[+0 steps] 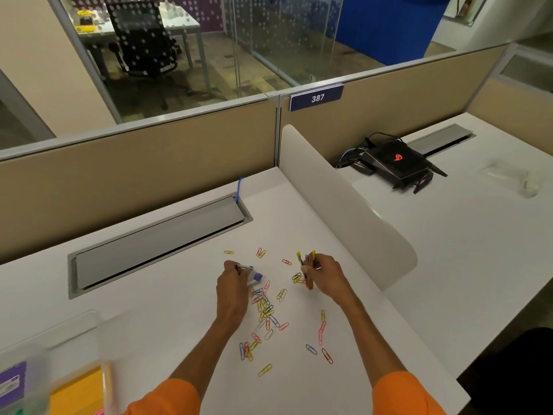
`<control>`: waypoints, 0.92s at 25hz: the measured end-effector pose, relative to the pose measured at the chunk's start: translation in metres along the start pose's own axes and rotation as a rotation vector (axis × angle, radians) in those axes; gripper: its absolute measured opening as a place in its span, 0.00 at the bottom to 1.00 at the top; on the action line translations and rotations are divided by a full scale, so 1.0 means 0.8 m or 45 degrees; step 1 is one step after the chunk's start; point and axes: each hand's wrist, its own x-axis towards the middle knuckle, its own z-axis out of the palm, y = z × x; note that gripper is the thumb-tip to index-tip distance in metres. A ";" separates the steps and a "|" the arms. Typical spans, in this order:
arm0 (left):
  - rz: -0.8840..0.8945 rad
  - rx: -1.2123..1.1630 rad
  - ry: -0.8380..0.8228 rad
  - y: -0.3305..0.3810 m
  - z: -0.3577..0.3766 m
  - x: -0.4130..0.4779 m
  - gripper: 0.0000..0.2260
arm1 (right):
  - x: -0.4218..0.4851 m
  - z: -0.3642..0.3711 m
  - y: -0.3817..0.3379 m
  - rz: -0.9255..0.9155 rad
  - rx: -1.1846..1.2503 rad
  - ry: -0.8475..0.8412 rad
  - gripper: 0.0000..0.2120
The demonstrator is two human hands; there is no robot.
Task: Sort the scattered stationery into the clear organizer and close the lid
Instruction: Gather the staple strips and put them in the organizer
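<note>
Coloured paper clips (266,313) lie scattered over the white desk (155,319) in front of me. My left hand (235,283) is closed on a small clear bottle with a purple cap (256,277) and some thin pen-like items. My right hand (324,275) grips a bunch of small binder clips or pens (308,260), with yellow and dark ends sticking up. The clear organizer (54,354) stands at the bottom left, with orange and purple paper pads (77,390) inside; its lid is hard to make out.
A grey cable hatch (158,241) is set into the desk behind the clips. A white curved divider (344,205) borders the desk on the right. Beyond it sits a black router (395,163). Beige partition panels (134,163) close off the back.
</note>
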 end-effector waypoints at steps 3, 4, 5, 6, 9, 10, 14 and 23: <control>0.047 -0.174 0.053 -0.006 -0.014 -0.008 0.03 | -0.020 -0.003 -0.002 0.010 0.415 -0.111 0.10; 0.063 -0.231 0.063 -0.008 -0.019 -0.012 0.03 | -0.025 -0.003 -0.002 0.011 0.498 -0.144 0.12; 0.068 -0.279 0.070 -0.011 -0.023 -0.016 0.02 | -0.029 -0.003 -0.003 0.008 0.545 -0.163 0.13; 0.058 -0.322 0.071 -0.014 -0.027 -0.020 0.02 | -0.034 -0.001 -0.003 0.011 0.591 -0.178 0.14; -0.012 -0.512 0.000 -0.020 -0.040 -0.034 0.03 | -0.049 0.010 -0.010 0.051 0.592 -0.165 0.14; -0.032 -0.581 -0.025 -0.021 -0.043 -0.039 0.04 | -0.053 0.016 -0.014 0.079 0.545 -0.130 0.14; -0.017 -0.775 -0.104 -0.015 -0.057 -0.059 0.06 | -0.065 0.042 -0.030 0.198 0.542 -0.052 0.21; 0.173 -0.430 -0.217 -0.005 -0.074 -0.078 0.11 | -0.079 0.072 -0.049 0.171 0.638 -0.139 0.12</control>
